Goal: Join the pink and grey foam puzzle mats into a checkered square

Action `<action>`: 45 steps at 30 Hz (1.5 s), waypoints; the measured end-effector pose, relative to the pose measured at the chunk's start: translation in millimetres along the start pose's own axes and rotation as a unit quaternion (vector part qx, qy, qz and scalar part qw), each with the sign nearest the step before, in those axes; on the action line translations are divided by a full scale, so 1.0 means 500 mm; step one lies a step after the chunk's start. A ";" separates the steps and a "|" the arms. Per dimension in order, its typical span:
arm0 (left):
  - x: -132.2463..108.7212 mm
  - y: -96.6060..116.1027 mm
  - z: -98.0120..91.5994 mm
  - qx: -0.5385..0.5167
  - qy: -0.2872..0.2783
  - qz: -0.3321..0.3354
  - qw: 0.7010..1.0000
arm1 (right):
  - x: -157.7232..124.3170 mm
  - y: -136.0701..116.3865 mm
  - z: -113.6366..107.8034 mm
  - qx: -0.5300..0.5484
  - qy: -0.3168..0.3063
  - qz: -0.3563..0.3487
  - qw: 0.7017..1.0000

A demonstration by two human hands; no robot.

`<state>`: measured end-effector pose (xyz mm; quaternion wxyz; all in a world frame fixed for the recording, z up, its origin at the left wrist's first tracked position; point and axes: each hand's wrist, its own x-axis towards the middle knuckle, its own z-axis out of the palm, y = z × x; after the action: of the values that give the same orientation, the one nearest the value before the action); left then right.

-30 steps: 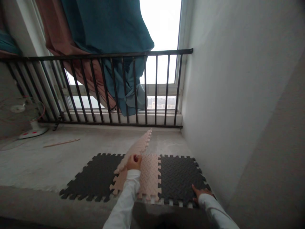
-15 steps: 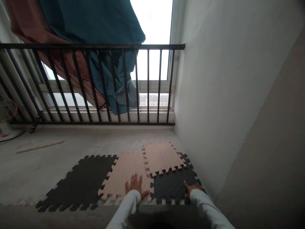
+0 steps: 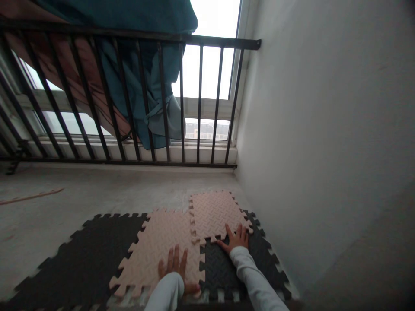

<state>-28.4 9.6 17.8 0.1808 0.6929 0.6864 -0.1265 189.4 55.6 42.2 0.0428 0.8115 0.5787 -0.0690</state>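
Interlocking foam floor tiles lie on the floor in front of me. My left hand [image 3: 174, 267] rests flat, fingers spread, on a textured pink foam tile [image 3: 155, 250] at the near left. My right hand [image 3: 236, 239] presses on the near edge of a second pink foam tile [image 3: 214, 211], its palm over a black foam tile [image 3: 223, 272]. That second pink tile lies on top of the black one and covers its far part. Another black foam tile [image 3: 94, 246] joins the left side of the near pink tile. Neither hand holds anything.
A white wall [image 3: 308, 129] rises close on the right. Ahead stands a black metal railing [image 3: 201, 43] before a window, with a teal curtain [image 3: 142, 108] behind it. A thin wooden strip [image 3: 29, 197] lies on the concrete floor [image 3: 97, 185] at the left.
The far pink tile, raised in my left hand a second ago, now lies flat on the right black tile. My right hand has moved forward onto its edge. The view has tipped downward.
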 end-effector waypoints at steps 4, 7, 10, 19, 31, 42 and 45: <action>0.019 -0.008 0.032 -0.007 0.030 -0.002 1.000 | 0.061 -0.011 0.004 0.004 0.012 0.037 0.999; 0.025 -0.012 0.042 -0.007 0.025 -0.006 1.000 | 0.113 -0.003 -0.004 0.000 0.018 0.051 0.999; 0.021 -0.011 0.034 -0.006 0.017 0.000 1.000 | 0.155 0.004 -0.012 0.000 0.026 0.057 0.998; 0.023 -0.014 0.026 -0.017 0.000 0.005 1.000 | 0.217 -0.004 -0.017 0.024 0.049 0.079 0.995; 0.005 -0.014 0.012 0.009 0.017 0.013 1.000 | 0.236 -0.015 -0.008 0.017 0.050 0.088 0.995; 0.015 -0.006 0.016 0.035 -0.008 -0.021 0.999 | 0.244 0.003 0.012 -0.017 0.025 0.038 0.999; 0.012 -0.004 0.007 0.024 -0.026 -0.012 0.999 | 0.239 0.018 0.014 -0.029 0.020 -0.031 0.999</action>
<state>-30.0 13.7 12.1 0.1802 0.6851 0.6868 -0.1627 235.7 163.1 15.8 0.0528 0.7925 0.6064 -0.0369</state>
